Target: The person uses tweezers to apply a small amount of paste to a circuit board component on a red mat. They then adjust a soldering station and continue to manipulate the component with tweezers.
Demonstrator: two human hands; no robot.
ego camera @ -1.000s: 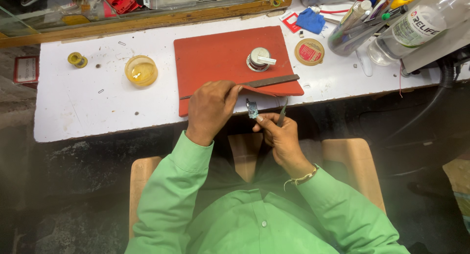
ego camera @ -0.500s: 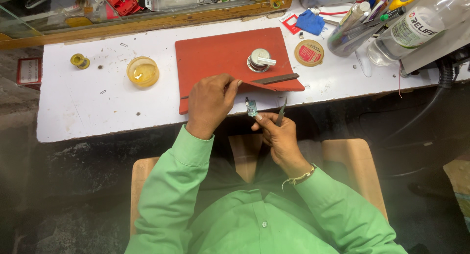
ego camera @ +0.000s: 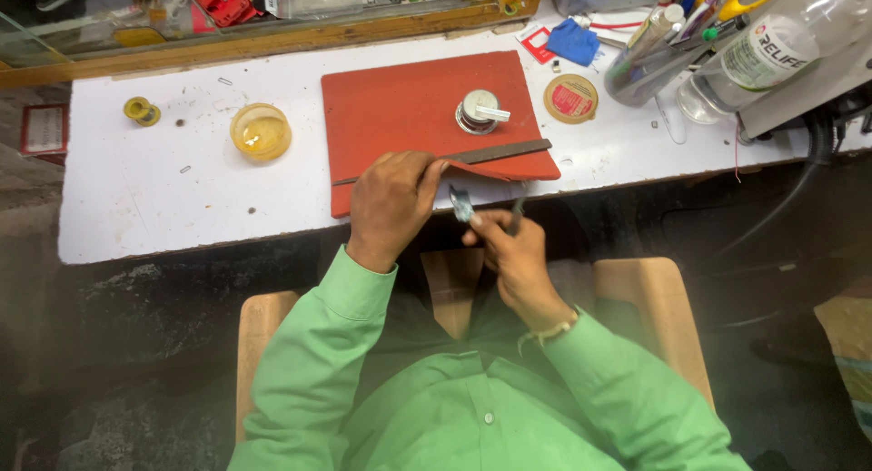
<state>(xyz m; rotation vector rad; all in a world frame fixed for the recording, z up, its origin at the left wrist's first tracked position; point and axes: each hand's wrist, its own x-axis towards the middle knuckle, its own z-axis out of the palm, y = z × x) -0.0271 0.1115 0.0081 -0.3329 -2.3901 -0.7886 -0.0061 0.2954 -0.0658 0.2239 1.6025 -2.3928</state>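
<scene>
Little has shifted since the earlier frame: the small grey metal piece point(ego camera: 460, 202) stays pinched in the right hand point(ego camera: 510, 253) just off the white bench's edge point(ego camera: 136, 208), while the left hand point(ego camera: 391, 203) grips the red mat's point(ego camera: 409, 108) front edge beside the long flat metal file point(ego camera: 495, 152), seemingly steadying it.

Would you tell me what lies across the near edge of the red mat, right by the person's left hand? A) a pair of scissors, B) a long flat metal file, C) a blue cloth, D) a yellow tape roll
B: a long, dark, flat metal file lies across the near edge of the red mat, with the left hand resting at its left end.
</scene>
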